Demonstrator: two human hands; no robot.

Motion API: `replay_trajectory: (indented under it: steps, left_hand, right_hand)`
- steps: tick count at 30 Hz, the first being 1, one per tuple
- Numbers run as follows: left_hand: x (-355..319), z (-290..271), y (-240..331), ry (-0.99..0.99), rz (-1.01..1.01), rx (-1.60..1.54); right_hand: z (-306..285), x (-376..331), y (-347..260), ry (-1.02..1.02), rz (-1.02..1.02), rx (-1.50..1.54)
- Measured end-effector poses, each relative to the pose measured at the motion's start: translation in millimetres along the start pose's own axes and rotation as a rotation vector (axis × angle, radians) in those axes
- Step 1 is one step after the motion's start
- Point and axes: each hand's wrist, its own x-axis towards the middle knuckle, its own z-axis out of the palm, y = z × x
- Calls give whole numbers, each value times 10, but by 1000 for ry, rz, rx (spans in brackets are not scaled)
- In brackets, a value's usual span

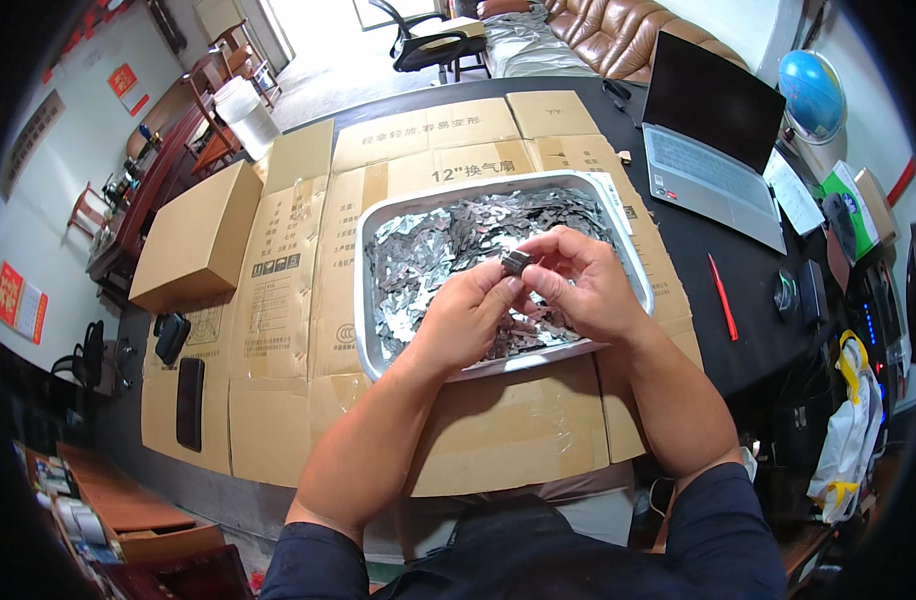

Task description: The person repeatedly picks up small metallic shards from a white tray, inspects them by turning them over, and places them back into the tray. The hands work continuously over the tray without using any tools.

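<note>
Hands point(523, 290), metal stack point(516, 262), tray point(363, 300), laptop point(713, 160)

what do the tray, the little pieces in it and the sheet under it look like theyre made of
The tray looks like bare metal, probably aluminium or steel: pale grey, with a dull sheen on its rolled rim. The small pieces heaped in it look like thin stamped metal, silvery and glinting; both hands, left hand and right hand, pinch a small stack of them. The sheet is brown corrugated cardboard, matte, with flap seams and tape.

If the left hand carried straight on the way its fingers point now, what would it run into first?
The left hand points up-right at the small stack of dark metal pieces pinched between both hands, so it would probably meet that first, then the right hand. Depth is hard to judge.
</note>
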Motion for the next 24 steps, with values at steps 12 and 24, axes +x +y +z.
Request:
replay_trajectory:
  steps: [12,24]
  left_hand:
    - [-36,58,0,24,119,207]
    - [-39,121,-98,64,72,-60]
  right_hand:
    - [58,-63,-26,86,-90,-20]
    - [43,-66,-74,94,-124,-87]
